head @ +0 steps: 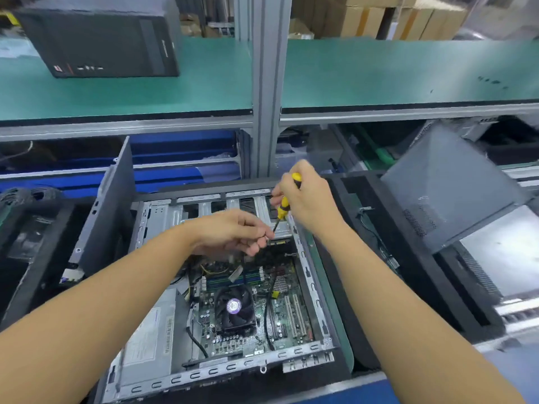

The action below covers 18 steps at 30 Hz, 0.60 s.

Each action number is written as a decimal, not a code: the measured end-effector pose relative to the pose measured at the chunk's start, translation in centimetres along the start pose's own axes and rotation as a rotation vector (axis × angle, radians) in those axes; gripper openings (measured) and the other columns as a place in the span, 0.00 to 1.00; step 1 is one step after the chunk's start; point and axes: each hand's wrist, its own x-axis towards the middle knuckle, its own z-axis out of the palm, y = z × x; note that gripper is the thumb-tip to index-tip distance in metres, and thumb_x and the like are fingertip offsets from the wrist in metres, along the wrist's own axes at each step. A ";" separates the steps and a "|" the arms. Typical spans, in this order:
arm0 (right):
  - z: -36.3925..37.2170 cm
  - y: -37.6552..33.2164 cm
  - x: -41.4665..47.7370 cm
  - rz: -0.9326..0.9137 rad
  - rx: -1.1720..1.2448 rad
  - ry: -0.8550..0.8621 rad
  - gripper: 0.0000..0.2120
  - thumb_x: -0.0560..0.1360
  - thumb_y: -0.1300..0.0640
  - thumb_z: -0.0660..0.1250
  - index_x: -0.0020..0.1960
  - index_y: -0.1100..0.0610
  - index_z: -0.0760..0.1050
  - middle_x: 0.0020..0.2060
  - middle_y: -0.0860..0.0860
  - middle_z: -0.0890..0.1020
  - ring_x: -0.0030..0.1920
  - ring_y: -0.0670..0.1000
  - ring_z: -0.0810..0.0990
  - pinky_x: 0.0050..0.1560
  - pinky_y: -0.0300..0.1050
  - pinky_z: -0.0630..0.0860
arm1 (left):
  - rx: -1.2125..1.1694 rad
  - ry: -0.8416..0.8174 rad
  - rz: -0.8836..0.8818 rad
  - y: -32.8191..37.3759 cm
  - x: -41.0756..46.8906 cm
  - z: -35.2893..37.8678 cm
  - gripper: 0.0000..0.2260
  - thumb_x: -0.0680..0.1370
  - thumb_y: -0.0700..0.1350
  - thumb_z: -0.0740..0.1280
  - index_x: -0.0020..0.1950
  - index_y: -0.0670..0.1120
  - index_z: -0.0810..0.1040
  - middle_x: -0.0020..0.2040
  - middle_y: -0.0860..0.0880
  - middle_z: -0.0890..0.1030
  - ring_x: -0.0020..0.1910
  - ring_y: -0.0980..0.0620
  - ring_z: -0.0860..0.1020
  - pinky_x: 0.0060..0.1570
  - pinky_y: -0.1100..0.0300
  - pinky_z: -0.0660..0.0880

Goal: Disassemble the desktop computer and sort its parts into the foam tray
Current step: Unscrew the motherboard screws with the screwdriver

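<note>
Above open grey metal computer case point(221, 368) | my right hand point(306, 199) grips yellow-and-black screwdriver point(283, 209) | left hand point(230, 231) pinches its shaft

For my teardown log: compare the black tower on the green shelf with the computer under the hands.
The shelf tower is closed, black panels on; the bench computer is open, its motherboard and fan exposed. The shelf tower sits untouched; the bench computer is being worked on, the right hand gripping a yellow screwdriver, the left hand pinching its shaft. Both are desktop computer cases.
</note>
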 end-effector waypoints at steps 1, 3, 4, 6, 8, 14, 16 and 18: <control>-1.5 0.2 0.0 0.022 0.102 0.053 0.07 0.81 0.57 0.58 0.45 0.57 0.65 0.35 0.55 0.83 0.36 0.54 0.84 0.36 0.55 0.81 | -0.044 -0.006 0.036 0.9 1.1 0.9 0.07 0.79 0.40 0.66 0.54 0.39 0.80 0.42 0.45 0.81 0.37 0.53 0.80 0.42 0.62 0.78; -4.5 1.1 -0.2 0.043 0.242 0.185 0.05 0.81 0.56 0.58 0.47 0.56 0.65 0.32 0.53 0.81 0.33 0.55 0.83 0.33 0.52 0.80 | -0.114 -0.025 0.074 2.1 3.4 2.8 0.07 0.77 0.40 0.67 0.52 0.39 0.81 0.42 0.45 0.83 0.38 0.53 0.81 0.43 0.62 0.80; -5.9 1.7 -0.5 0.050 0.254 0.254 0.05 0.80 0.55 0.59 0.47 0.56 0.66 0.31 0.52 0.79 0.33 0.55 0.82 0.32 0.50 0.79 | -0.120 -0.027 0.077 2.5 4.7 3.8 0.06 0.77 0.40 0.68 0.51 0.39 0.80 0.42 0.45 0.84 0.38 0.52 0.82 0.43 0.62 0.81; -8.4 3.3 -1.4 0.065 0.186 0.368 0.05 0.79 0.52 0.60 0.47 0.52 0.68 0.29 0.49 0.78 0.34 0.55 0.83 0.30 0.46 0.76 | -0.080 -0.008 0.078 2.8 7.4 5.9 0.04 0.78 0.38 0.67 0.51 0.39 0.80 0.42 0.43 0.85 0.40 0.52 0.84 0.42 0.61 0.81; -10.2 5.0 -2.5 0.089 0.123 0.433 0.05 0.78 0.49 0.60 0.46 0.49 0.69 0.30 0.49 0.79 0.36 0.54 0.82 0.31 0.47 0.76 | -0.019 0.020 0.065 2.8 10.1 8.2 0.04 0.79 0.36 0.67 0.52 0.37 0.80 0.44 0.41 0.85 0.42 0.49 0.84 0.40 0.61 0.81; -13.5 10.5 -6.3 0.178 -0.086 0.453 0.07 0.79 0.46 0.59 0.44 0.46 0.70 0.38 0.45 0.83 0.36 0.45 0.79 0.40 0.48 0.78 | 0.120 0.041 -0.177 0.6 18.8 15.0 0.05 0.81 0.35 0.64 0.53 0.35 0.79 0.41 0.41 0.83 0.36 0.52 0.84 0.35 0.61 0.81; -14.5 12.1 -7.5 0.238 -0.120 0.466 0.08 0.79 0.45 0.59 0.43 0.45 0.70 0.39 0.44 0.83 0.35 0.48 0.79 0.41 0.54 0.80 | 0.264 0.008 -0.320 -1.2 21.6 16.5 0.07 0.82 0.34 0.61 0.48 0.36 0.78 0.37 0.43 0.80 0.33 0.53 0.81 0.32 0.64 0.80; -15.4 13.6 -8.7 0.282 -0.135 0.480 0.08 0.80 0.45 0.59 0.43 0.45 0.70 0.39 0.43 0.83 0.36 0.49 0.79 0.42 0.57 0.80 | 0.393 -0.030 -0.491 -3.2 24.3 17.4 0.13 0.83 0.34 0.55 0.41 0.41 0.73 0.34 0.47 0.74 0.32 0.55 0.73 0.30 0.68 0.73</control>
